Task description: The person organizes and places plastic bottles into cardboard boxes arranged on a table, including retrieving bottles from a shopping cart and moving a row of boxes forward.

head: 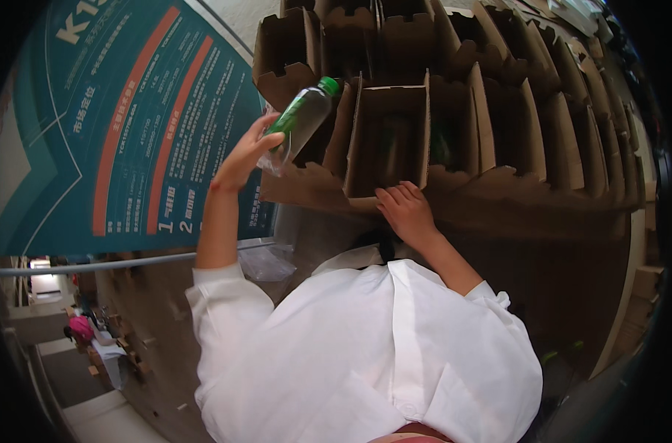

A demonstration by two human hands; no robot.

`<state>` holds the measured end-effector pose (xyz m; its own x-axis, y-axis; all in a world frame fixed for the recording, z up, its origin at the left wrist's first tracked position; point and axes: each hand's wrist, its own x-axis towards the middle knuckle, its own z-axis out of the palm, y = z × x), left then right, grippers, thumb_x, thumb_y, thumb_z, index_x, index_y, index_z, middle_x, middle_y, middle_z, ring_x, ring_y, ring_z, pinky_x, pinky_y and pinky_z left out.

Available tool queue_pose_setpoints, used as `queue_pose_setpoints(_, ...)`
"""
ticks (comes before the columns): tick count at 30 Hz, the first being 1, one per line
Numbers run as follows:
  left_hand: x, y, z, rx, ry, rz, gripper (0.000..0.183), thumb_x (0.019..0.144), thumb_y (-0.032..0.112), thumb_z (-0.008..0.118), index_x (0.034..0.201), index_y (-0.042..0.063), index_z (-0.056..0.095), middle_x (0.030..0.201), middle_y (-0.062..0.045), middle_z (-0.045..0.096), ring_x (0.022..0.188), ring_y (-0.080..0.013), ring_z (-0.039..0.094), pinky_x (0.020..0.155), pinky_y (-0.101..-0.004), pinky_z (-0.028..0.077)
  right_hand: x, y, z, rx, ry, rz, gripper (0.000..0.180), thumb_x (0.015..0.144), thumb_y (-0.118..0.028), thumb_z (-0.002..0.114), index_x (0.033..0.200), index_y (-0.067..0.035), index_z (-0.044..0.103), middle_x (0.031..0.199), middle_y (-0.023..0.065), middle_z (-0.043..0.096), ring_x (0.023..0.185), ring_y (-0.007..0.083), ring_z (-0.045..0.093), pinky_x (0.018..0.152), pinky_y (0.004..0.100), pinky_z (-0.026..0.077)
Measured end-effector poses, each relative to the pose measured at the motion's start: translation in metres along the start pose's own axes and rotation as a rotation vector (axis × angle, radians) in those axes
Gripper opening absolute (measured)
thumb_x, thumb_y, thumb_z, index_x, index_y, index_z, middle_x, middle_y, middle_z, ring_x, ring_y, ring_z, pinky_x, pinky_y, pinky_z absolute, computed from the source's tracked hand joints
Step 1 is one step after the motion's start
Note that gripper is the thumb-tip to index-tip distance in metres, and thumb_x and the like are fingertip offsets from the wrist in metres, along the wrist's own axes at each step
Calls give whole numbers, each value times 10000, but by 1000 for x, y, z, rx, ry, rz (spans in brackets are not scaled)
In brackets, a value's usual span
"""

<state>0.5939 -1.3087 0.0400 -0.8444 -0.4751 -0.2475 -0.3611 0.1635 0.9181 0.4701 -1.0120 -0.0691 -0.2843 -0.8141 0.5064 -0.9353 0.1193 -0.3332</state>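
My left hand (251, 150) is closed around the lower part of a clear plastic bottle (309, 117). The bottle has a green cap (329, 85) and a green label, and it is tilted with its cap up and to the right. It is over the left end of a row of open cardboard bins. My right hand (407, 213) has its fingers bent at the near rim of one cardboard bin (388, 95); whether they grip it is unclear. The inside of this bin is dark. Something green shows dimly in the neighbouring bin (452, 124) to the right.
Further cardboard bins (405, 33) stand in rows behind and to the right. On the left leans a large green printed panel (131, 122) with a metal edge rail (147, 262). A clear plastic bag (267, 263) lies below it. Far off at lower left is a person in pink (82, 329).
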Motion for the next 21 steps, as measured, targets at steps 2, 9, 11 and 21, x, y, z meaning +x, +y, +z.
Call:
queue_pose_setpoints(2,-32,4,23,-334,56,55,686,821,406,593,1358,55,351,1062,-81,563,947,-136,566,786,-266,465,-2,2,-2,23,-27,15,325,741,-131,662,1044,-67,563,917,72,597,901,251,563,918,349,404)
queue_pose_setpoints(9,-84,33,133,-584,-116,146,652,899,333,522,1417,87,210,1065,-104,574,906,-158,600,788,-283,479,15,-3,-34,1254,29,461,730,852,-304,628,1428,-96,230,1268,140,497,1116,226,515,982,349,366)
queue_pose_setpoints(11,-73,16,161,-292,-136,301,662,911,325,516,1429,96,173,1087,-104,563,896,-193,605,801,-299,468,25,-20,-47,1786,116,479,755,834,-306,656,1408,-73,225,1235,136,509,1106,229,520,977,357,381)
queue_pose_setpoints(21,34,21,191,799,-23,474,276,873,214,505,1008,5,622,978,-179,636,893,-289,635,740,-327,502,-11,-17,-81,1604,224,518,747,737,-277,755,1281,-15,316,1039,108,582,911,186,600,808,339,504)
